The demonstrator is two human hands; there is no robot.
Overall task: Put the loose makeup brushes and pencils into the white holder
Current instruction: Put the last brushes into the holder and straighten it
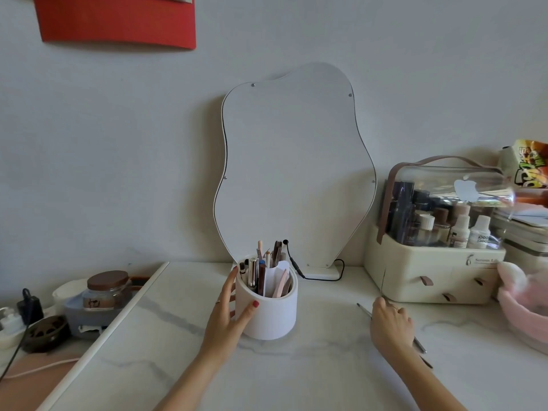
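The white holder [275, 318] stands on the marble tabletop in front of the mirror, with several brushes and pencils [262, 271] upright in it. My left hand [228, 315] wraps its left side, thumb on the front wall. To the right, my right hand [390, 324] rests low on the table with its fingertips pinched on a very thin brush [383, 281] that points upward. A slim metal-handled brush [364, 310] lies diagonally under that hand, its other end [420, 345] showing behind the wrist. A short dark pencil piece [427, 363] lies beside my forearm.
A wavy-edged mirror [293, 167] leans against the wall with a black cable [314, 277] at its base. A cream cosmetics organizer [430, 271] with a clear lid stands at the right, and a pink fluffy thing [525, 295] lies beyond it. A jar [108, 289] and clutter sit left.
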